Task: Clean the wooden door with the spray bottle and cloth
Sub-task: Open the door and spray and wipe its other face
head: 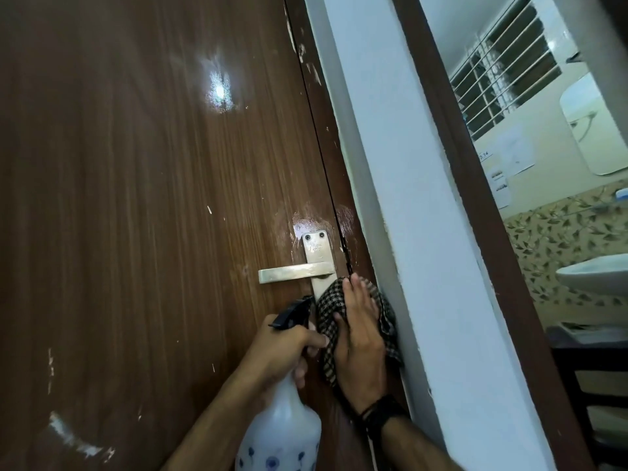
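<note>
While my right hand (358, 338) presses the checked cloth (328, 321) flat-fingered against the wooden door (142, 198) just under the handle (294, 271), my left hand (282, 351) grips the spray bottle (280, 426). Bumping that trigger now would probably soak my knuckles and the lock plate (316, 248).

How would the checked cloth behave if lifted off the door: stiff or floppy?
Probably floppy: the cloth bunches and droops around the flat right hand. Likely light, since it looks thin. It would probably slide down the door if released.

A white wall (424, 198) stands beside a barred window (503, 66) and a washbasin (594, 275).
</note>
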The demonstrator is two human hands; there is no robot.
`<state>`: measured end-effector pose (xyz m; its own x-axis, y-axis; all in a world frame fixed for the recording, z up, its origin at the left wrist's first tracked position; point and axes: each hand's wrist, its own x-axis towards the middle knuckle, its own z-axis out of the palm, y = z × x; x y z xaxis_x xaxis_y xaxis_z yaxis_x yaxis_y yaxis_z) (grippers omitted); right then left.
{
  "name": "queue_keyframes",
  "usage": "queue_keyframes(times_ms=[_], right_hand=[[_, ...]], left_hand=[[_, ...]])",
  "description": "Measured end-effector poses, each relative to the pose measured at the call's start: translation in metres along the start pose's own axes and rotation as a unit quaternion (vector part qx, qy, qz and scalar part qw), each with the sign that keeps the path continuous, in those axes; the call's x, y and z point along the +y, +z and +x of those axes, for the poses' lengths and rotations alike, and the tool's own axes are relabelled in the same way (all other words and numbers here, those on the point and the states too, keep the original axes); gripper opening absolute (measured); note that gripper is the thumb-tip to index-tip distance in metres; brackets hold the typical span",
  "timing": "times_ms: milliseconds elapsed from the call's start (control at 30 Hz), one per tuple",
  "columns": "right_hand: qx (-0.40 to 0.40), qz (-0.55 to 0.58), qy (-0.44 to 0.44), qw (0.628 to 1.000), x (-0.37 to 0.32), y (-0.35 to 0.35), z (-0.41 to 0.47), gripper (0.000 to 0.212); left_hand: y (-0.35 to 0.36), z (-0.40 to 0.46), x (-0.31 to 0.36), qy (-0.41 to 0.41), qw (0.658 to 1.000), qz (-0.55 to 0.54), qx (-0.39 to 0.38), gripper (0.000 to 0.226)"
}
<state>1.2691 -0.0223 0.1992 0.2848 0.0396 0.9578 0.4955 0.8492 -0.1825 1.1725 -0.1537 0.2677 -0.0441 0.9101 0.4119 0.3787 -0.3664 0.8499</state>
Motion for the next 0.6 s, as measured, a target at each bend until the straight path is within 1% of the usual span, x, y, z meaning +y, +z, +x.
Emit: queue_keyframes(times_ms=[33,100,200,267,433,600], right_hand=[[-0.003,-0.001,-0.006,1.000,0.000,-0.001,0.001,0.057],[-0.037,-0.022,-0.018,0.999,-0.001,-0.007,-0.005,0.053],[-0.116,-0.070,-0.030,0.990,-0.003,-0.018,-0.028,0.065],[-0.138,-0.096,-0.042,0.985,-0.003,-0.021,-0.054,0.067],[-0.123,-0.105,-0.025,0.987,-0.002,-0.020,-0.101,0.063],[-0.048,-0.049,0.025,0.997,-0.011,0.001,-0.098,0.053]], left_hand=[[0.000,-0.001,0.001,0.008,1.000,-0.006,0.001,0.015],[0.001,-0.003,-0.004,0.011,1.000,-0.023,0.011,0.018],[0.004,-0.007,-0.020,0.010,1.000,-0.013,0.024,0.019],[0.007,-0.012,-0.037,0.006,1.000,-0.012,0.022,0.018],[0.008,-0.028,-0.075,0.014,0.999,-0.018,0.024,0.009],[-0.003,-0.039,-0.091,0.012,0.998,-0.045,0.045,0.022]])
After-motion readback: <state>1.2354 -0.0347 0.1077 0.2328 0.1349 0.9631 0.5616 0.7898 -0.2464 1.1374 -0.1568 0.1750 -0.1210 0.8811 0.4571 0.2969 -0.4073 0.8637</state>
